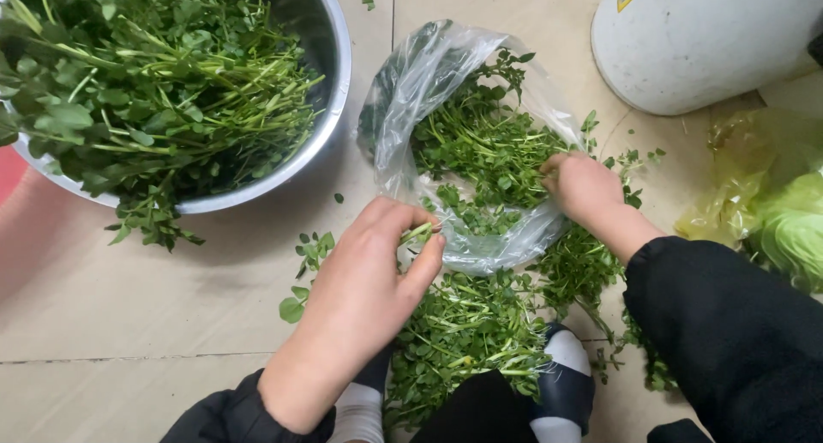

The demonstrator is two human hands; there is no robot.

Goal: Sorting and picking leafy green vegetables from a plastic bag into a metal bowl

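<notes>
On the tiled floor (129,306) between your knees, your left hand (360,289) pinches a short green stem (417,233) between thumb and fingers, right at the near edge of the clear plastic bag (429,74). Your right hand (583,186) is curled loosely on the greens in the bag (480,143); whether it grips a sprig, I cannot tell, since its fingers are turned under. Keep the pinch close to the stem's end so the tender part comes away clean, and steady the rest with your right hand rather than tugging the whole bunch. The bag's mouth sags open toward you, so hold its rim down with your wrist if it starts to fold over the leaves. A loose heap of greens (463,331) lies just in front of your shoes, touching the bag, and the steel bowl (330,91) sits well to the left, already heaped. Stray leaves (313,250) lie beside your left hand; work over the heap so fewer scatter. A white tub (711,40) and a yellowish bag (771,203) stand off to the right.
</notes>
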